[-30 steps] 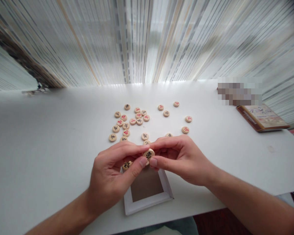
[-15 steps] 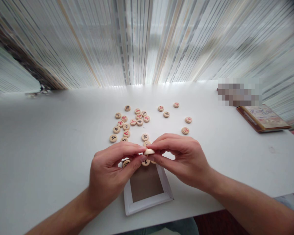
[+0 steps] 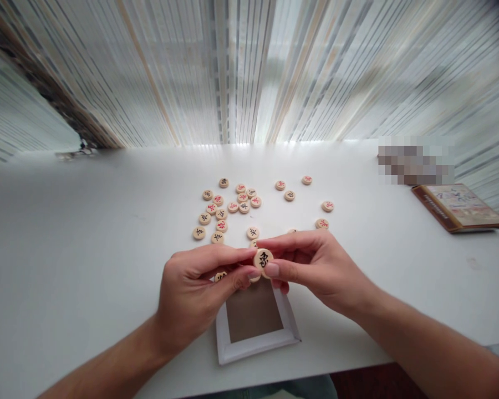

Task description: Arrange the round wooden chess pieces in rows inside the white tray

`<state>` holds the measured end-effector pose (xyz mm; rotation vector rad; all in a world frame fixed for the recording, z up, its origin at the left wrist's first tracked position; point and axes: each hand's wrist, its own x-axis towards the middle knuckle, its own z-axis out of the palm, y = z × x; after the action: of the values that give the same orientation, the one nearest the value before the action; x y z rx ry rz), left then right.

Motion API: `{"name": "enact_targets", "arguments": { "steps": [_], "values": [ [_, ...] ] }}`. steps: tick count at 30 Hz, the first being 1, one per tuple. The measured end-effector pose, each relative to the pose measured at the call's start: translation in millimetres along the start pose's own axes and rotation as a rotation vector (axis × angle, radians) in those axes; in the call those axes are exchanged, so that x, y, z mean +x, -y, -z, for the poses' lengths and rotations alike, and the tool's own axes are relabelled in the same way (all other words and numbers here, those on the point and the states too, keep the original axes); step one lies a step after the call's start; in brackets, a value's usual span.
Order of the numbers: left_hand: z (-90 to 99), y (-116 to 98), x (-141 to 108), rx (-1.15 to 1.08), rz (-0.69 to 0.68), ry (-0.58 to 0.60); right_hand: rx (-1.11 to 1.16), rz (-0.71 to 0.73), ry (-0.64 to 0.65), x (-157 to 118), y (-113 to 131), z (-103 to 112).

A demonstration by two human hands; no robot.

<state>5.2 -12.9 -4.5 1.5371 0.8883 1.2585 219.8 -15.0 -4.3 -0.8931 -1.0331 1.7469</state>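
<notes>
Between my fingertips is a round wooden Chinese chess piece (image 3: 263,259), its face with a black character turned toward me. My left hand (image 3: 195,288) pinches it from the left with thumb and index finger. From the right, the thumb and fingers of my right hand (image 3: 320,271) grip the same piece. Both hands are above the far end of a white open box (image 3: 258,339) with a brown bottom. One piece (image 3: 220,276) shows at the box's far left corner, and others there are partly hidden by my fingers.
Loose chess pieces (image 3: 242,197) with red or black characters lie scattered beyond my hands on the white table (image 3: 108,249). At the right rests a brown-edged box (image 3: 461,208) with a pictured cover, beside a blurred-out object (image 3: 413,162). A striped curtain (image 3: 241,72) hangs along the back edge.
The piece in my fingers has turned from edge-on to face me, showing its black character. My right thumb now lies on its front. The whole view has shifted slightly.
</notes>
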Motion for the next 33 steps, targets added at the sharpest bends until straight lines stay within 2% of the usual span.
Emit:
{"name": "enact_targets", "arguments": {
  "steps": [5,8,13,18,22,28,33],
  "values": [
    [-1.5,-2.7,1.5,-0.105,0.065,0.012,0.094,-0.13,0.092,2.0,1.5,3.3],
    [-1.5,-2.4,1.4,-0.14,0.151,0.022,0.118,-0.169,0.112,2.3,1.8,3.0],
    [-2.7,-1.0,-0.5,-0.178,0.211,0.079,0.137,-0.138,0.07,0.8,-3.1,1.2],
    [-3.0,-1.7,0.4,-0.189,0.245,0.063,0.136,-0.093,0.077,1.3,-1.8,0.3],
    [-2.3,-2.6,2.6,-0.149,0.211,0.083,0.137,-0.082,0.088,2.4,1.1,0.8],
    [1.2,4.3,-2.0,0.084,0.074,0.09,0.18,-0.07,0.043,2.2,1.3,-1.3],
    [3.4,7.0,-4.2,0.091,0.016,0.127,0.207,-0.07,0.014,0.3,2.1,-4.0]
  ]
}}
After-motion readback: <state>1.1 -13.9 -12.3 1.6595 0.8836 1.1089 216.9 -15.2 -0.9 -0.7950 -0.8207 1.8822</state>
